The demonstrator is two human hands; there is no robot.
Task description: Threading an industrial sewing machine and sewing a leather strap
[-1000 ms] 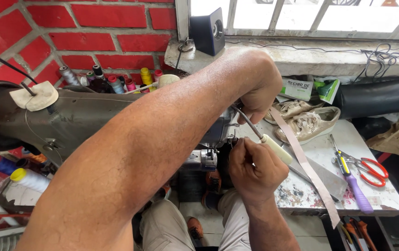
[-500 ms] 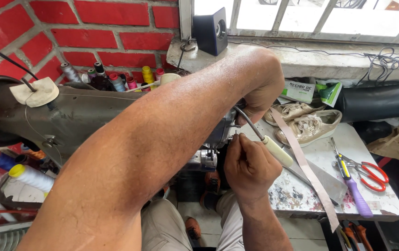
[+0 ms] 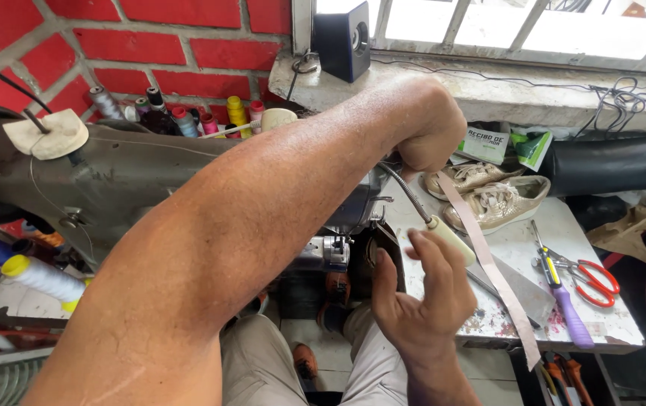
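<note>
Since half a sec ago the right hand point(image 3: 421, 301) has let go of the dark leather piece point(image 3: 380, 259) at the sewing machine point(image 3: 142, 180) head; fingers now spread, hovering just right of the machine, brushing the cream-handled tool point(image 3: 449, 237). Left hand point(image 3: 428, 131) is fisted above the machine's needle end, forearm stretched across its body; what it grips, can't tell. Best done w/ the piece held flat and fingers kept clear of the needle, probably.

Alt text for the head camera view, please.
A person's left hand is closed over the head of a dark sewing machine while the right hand fingers a dark piece under it. Beige shoes and red scissors lie on the table.
</note>
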